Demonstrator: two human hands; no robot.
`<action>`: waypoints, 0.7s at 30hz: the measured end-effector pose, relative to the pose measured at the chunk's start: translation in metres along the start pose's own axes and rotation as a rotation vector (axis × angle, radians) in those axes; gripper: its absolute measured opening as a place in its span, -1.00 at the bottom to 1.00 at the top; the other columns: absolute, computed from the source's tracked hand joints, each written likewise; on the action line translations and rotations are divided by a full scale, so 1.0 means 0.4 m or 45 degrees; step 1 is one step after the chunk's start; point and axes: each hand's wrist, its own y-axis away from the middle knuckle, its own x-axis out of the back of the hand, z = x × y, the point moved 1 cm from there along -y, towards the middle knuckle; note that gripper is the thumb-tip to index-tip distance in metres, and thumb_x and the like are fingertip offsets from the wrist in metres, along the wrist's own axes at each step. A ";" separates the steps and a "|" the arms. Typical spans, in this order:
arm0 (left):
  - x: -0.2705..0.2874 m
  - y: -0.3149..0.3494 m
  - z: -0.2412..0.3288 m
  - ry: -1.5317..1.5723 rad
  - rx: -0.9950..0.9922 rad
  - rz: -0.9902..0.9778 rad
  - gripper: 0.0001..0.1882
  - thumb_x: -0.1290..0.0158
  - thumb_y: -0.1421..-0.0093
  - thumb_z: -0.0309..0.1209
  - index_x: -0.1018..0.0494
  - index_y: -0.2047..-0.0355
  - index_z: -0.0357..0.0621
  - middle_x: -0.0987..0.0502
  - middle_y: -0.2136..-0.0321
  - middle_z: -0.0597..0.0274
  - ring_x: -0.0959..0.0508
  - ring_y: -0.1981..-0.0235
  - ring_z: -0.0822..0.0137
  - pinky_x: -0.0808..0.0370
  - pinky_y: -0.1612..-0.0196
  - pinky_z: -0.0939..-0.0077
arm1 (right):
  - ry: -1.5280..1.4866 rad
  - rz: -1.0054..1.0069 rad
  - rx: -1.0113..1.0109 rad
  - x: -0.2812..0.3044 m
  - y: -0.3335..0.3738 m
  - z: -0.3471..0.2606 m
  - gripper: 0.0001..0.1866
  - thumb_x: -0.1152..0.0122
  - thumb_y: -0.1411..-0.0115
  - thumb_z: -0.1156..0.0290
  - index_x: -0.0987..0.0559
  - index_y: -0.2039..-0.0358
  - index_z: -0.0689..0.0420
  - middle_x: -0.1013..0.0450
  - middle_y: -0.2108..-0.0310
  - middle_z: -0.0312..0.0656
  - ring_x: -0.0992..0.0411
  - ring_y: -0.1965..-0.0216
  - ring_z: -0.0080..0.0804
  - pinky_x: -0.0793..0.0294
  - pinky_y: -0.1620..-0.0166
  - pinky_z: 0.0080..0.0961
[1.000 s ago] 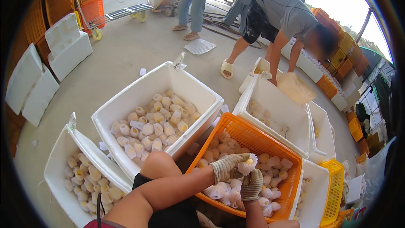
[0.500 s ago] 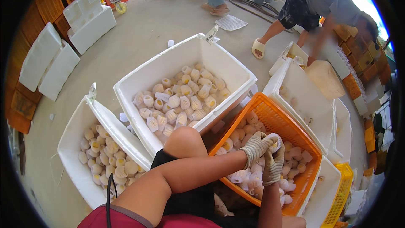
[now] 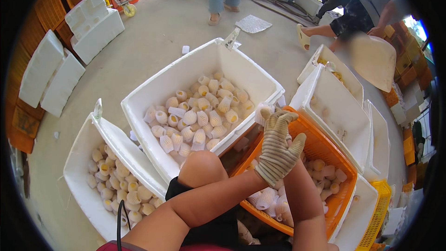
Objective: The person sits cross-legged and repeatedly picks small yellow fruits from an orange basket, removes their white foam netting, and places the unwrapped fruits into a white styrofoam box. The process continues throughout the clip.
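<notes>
My left hand [image 3: 277, 146], in a striped knit work glove, is over the orange plastic crate [image 3: 346, 158] with fingers stretched and thumb apart, holding nothing. Crossing behind it, my right hand [image 3: 268, 110] is mostly hidden; its gloved fingertips appear closed on a fruit in a white foam net [image 3: 260, 115], beside the near right rim of the big white foam box [image 3: 148, 90]. Many yellowish fruits in foam nets [image 3: 203, 117] fill the bottom of that box. More netted fruits and loose nets [image 3: 272, 200] lie in the orange crate under my forearms.
Another white foam box [image 3: 76, 172] of netted fruits stands at my left. Foam boxes [image 3: 334, 107] line the right, beside a yellow crate [image 3: 378, 214]. A person [image 3: 367, 16] bends at the far right by a pale stool-like piece [image 3: 374, 60]. Stacked crates [image 3: 49, 9] stand far left.
My right hand has moved up and left from the orange crate toward the white box with a netted fruit. My left hand has let go and spread. The far-right person has shifted right.
</notes>
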 end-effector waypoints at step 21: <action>-0.021 -0.067 -0.082 0.693 1.188 -0.246 -0.82 -0.09 -0.20 -0.45 -0.48 0.18 -0.18 -0.53 0.35 0.31 -0.51 0.35 0.53 -0.47 0.28 0.69 | -3.407 -0.134 -1.045 -0.490 0.253 -0.243 -0.76 -0.19 -0.24 0.44 -0.56 0.10 0.23 -0.53 0.27 -0.27 -0.43 0.30 -0.63 -0.45 0.20 -0.64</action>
